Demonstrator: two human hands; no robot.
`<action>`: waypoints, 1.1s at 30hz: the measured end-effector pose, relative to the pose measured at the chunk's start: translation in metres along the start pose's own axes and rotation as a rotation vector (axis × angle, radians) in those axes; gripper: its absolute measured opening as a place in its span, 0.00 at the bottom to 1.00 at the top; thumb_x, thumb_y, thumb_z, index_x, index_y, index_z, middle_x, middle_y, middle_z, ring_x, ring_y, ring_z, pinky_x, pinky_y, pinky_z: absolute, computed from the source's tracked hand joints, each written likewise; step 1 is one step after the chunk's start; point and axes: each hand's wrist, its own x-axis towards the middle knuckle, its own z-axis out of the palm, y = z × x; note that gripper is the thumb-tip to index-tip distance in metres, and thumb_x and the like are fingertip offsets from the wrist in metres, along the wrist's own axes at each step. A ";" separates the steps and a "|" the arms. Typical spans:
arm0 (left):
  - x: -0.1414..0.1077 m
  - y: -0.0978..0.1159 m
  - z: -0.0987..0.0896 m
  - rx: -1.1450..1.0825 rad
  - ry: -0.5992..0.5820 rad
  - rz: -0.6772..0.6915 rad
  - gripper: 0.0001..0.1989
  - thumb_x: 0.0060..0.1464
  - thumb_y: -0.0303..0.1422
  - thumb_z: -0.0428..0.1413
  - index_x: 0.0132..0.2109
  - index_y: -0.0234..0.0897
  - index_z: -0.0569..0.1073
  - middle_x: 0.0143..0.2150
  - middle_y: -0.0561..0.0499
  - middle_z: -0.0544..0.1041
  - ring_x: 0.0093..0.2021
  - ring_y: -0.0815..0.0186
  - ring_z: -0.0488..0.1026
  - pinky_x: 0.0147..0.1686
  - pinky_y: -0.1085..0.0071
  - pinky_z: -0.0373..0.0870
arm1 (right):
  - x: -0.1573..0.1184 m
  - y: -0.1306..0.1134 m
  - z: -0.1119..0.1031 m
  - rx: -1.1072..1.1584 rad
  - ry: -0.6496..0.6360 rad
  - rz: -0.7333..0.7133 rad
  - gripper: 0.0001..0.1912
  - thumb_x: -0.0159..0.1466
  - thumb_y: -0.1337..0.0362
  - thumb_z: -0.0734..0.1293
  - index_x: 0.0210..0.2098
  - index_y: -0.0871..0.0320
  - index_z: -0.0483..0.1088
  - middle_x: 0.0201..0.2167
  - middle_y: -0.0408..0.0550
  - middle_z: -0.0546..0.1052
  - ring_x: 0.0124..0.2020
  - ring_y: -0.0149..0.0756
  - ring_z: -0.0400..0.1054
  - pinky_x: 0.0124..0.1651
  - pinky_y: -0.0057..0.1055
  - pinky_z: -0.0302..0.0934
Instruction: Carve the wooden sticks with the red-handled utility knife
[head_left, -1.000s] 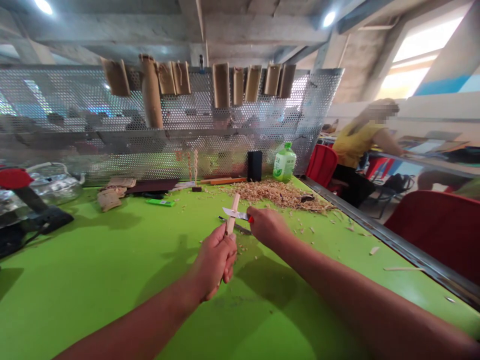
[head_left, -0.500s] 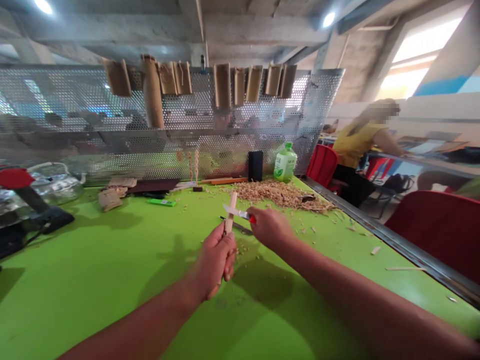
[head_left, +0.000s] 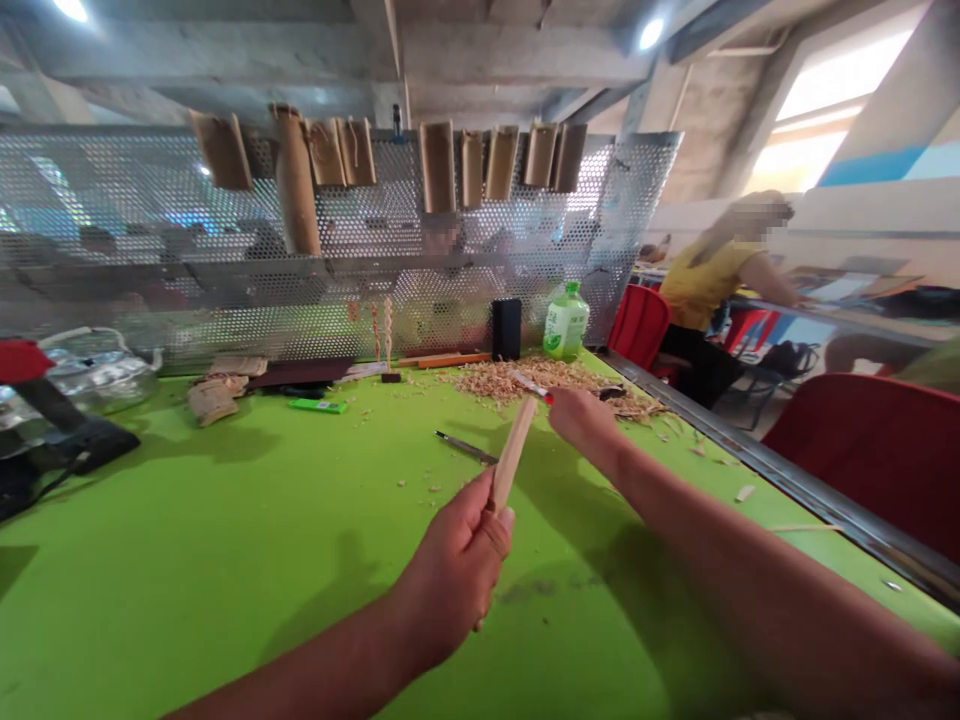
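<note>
My left hand (head_left: 469, 555) is closed around a flat, pale wooden stick (head_left: 514, 455), which slants up and to the right. My right hand (head_left: 585, 415) grips a knife (head_left: 534, 386) with a red part at the handle; the blade points left, just beyond the stick's upper end and apart from it. On the green table (head_left: 225, 600) behind the stick lies a thin dark metal tool (head_left: 465, 447), its right end hidden by the stick. A heap of wood shavings (head_left: 487, 380) spreads behind my right hand.
A green-capped bottle (head_left: 566, 322) and a black upright box (head_left: 506, 330) stand at the back. To the left are a green box cutter (head_left: 318, 405), wood pieces (head_left: 212, 400) and a metal kettle (head_left: 112, 375). A perforated panel (head_left: 360, 240) borders the table. A person in yellow (head_left: 701, 280) sits to the right.
The knife has left the stick's face and moved up and right with my right hand. My left hand has come nearer and right, tilting the stick further right.
</note>
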 end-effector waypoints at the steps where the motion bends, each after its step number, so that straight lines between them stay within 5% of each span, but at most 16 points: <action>1: 0.000 0.000 -0.002 -0.029 0.001 0.009 0.26 0.60 0.44 0.51 0.61 0.40 0.58 0.23 0.61 0.60 0.16 0.76 0.52 0.14 0.79 0.58 | 0.005 0.007 -0.003 -0.001 0.005 0.030 0.17 0.63 0.69 0.58 0.47 0.56 0.74 0.39 0.56 0.79 0.37 0.43 0.73 0.31 0.29 0.53; 4: 0.009 0.001 -0.012 -0.136 0.093 0.032 0.19 0.59 0.41 0.52 0.55 0.41 0.61 0.24 0.62 0.60 0.15 0.78 0.49 0.12 0.80 0.54 | 0.002 0.007 -0.008 0.027 0.082 0.043 0.19 0.64 0.66 0.57 0.51 0.54 0.73 0.41 0.55 0.79 0.39 0.44 0.73 0.32 0.30 0.54; 7: 0.019 0.002 -0.020 -0.216 0.115 0.046 0.13 0.58 0.39 0.52 0.47 0.41 0.63 0.24 0.62 0.59 0.14 0.79 0.49 0.11 0.81 0.51 | -0.023 -0.020 -0.005 0.054 0.124 -0.149 0.18 0.64 0.64 0.58 0.49 0.52 0.74 0.37 0.51 0.80 0.34 0.39 0.72 0.30 0.28 0.52; 15: 0.024 -0.002 -0.019 -0.195 0.122 0.085 0.10 0.58 0.40 0.52 0.37 0.40 0.60 0.24 0.62 0.60 0.13 0.80 0.50 0.11 0.81 0.51 | -0.068 -0.060 0.009 0.014 -0.005 -0.426 0.13 0.66 0.62 0.57 0.40 0.51 0.74 0.28 0.46 0.78 0.24 0.32 0.66 0.26 0.28 0.45; 21: 0.018 0.000 -0.016 -0.138 0.086 0.065 0.13 0.60 0.39 0.51 0.50 0.40 0.64 0.23 0.62 0.59 0.14 0.79 0.49 0.10 0.82 0.51 | -0.044 -0.049 0.008 0.004 0.042 -0.335 0.14 0.66 0.64 0.56 0.41 0.52 0.74 0.29 0.49 0.78 0.25 0.34 0.68 0.27 0.28 0.48; 28: 0.004 -0.003 -0.012 -0.149 -0.074 0.030 0.28 0.60 0.41 0.53 0.64 0.41 0.57 0.21 0.63 0.60 0.15 0.78 0.50 0.13 0.82 0.58 | 0.011 0.012 -0.001 0.040 0.035 0.059 0.18 0.63 0.68 0.58 0.48 0.55 0.74 0.40 0.56 0.79 0.38 0.43 0.73 0.30 0.29 0.53; 33: 0.019 0.001 -0.020 -0.341 0.022 0.046 0.23 0.59 0.36 0.52 0.60 0.43 0.59 0.24 0.62 0.59 0.14 0.79 0.48 0.10 0.83 0.53 | -0.019 -0.017 0.000 0.120 0.168 -0.130 0.16 0.64 0.64 0.58 0.47 0.52 0.73 0.33 0.50 0.79 0.30 0.37 0.70 0.28 0.29 0.48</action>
